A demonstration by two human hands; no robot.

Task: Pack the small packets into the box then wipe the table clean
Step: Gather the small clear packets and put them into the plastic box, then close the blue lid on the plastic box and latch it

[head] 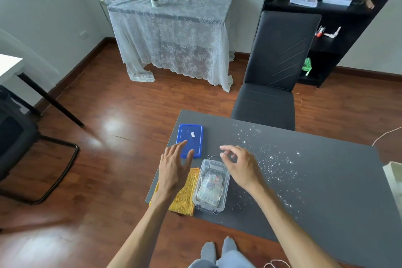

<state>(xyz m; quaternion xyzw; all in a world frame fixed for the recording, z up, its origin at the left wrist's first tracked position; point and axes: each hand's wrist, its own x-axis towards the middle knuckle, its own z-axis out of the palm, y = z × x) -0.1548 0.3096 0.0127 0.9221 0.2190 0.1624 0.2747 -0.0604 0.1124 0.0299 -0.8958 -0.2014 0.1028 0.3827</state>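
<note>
A clear plastic box [226,177] stands open on the dark grey table [304,198], with small packets [210,188] piled inside. Its blue lid [192,135] lies flat just beyond it to the left. A yellow cloth [186,199] lies beside the box on the left. My left hand [174,169] hovers over the cloth and the lid's near edge, fingers spread, holding nothing. My right hand [237,164] hangs above the box's far right corner with fingers curled and pinched; I cannot tell whether something small is between them.
White specks [274,161] are scattered over the table right of the box. A black chair [274,76] stands at the table's far side. A white object [394,178] sits at the right edge. A lace-covered table [171,28] and black shelves [339,28] stand behind.
</note>
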